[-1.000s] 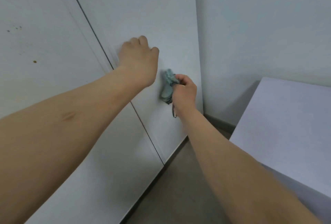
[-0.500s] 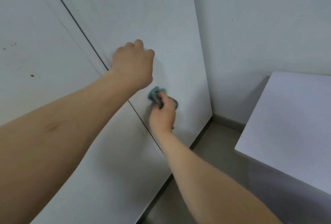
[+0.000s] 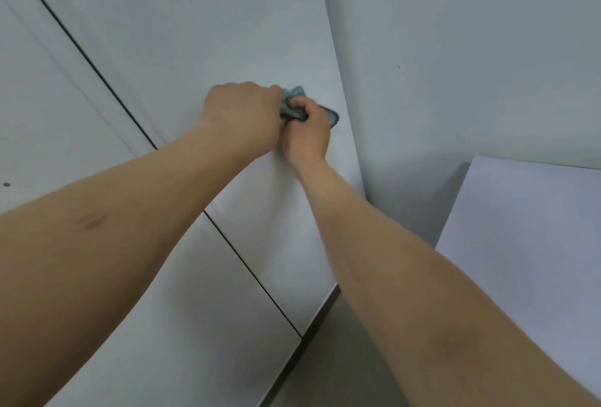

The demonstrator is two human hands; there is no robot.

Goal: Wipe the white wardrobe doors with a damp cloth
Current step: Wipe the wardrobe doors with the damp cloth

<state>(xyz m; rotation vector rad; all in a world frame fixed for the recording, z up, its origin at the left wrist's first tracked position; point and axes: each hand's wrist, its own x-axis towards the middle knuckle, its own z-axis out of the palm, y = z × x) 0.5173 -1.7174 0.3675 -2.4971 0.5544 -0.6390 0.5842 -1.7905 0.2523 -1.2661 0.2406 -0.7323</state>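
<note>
Right hand (image 3: 307,128) grips a bunched teal cloth (image 3: 294,96) against the right door (image 3: 227,32), fingers curled round the wad, with a dark edge of the cloth poking out past the knuckles on the far side. Left hand (image 3: 242,120) sits just beside it and touching it, knuckles up, fingers curled down toward the door; whether those fingers hold part of the cloth or only press the panel cannot be told, since the back of the hand hides them. Both forearms reach in from the bottom corners and meet at the cloth. Below them a strip of grey floor (image 3: 325,358) runs along the foot of the wardrobe. To the right a pale flat surface (image 3: 527,244) juts into view, well apart from the hands. A thin dark seam slants between the right door and the left door (image 3: 48,114), passing under the left forearm. The left door carries a small dark speck (image 3: 6,184) near the picture's left edge. Beyond the right door's outer edge stands the wall (image 3: 471,48), plain and pale, with one tiny dark mark high on it.
</note>
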